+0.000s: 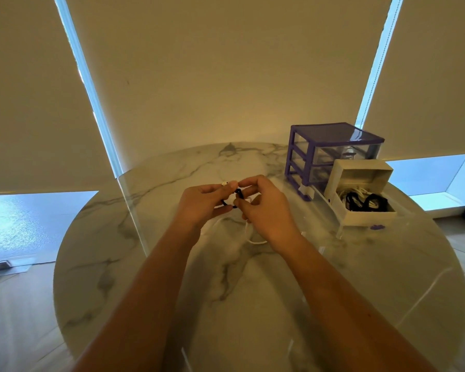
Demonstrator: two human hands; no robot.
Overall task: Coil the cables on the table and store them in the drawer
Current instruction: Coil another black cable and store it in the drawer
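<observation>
Both hands meet above the middle of a round marble table (113, 264), the left hand (199, 204) and right hand (263, 208) each pinching a white cable (249, 232) with a black tie (238, 196) at the fingertips; the cable's slack trails onto the tabletop beneath them. To the right, a purple-framed drawer unit (310, 146) stands with its bottom drawer (365, 214) pulled out, holding black and white coils (365, 201). No lettering is legible anywhere. Drawn blinds (226, 63) hang behind.
</observation>
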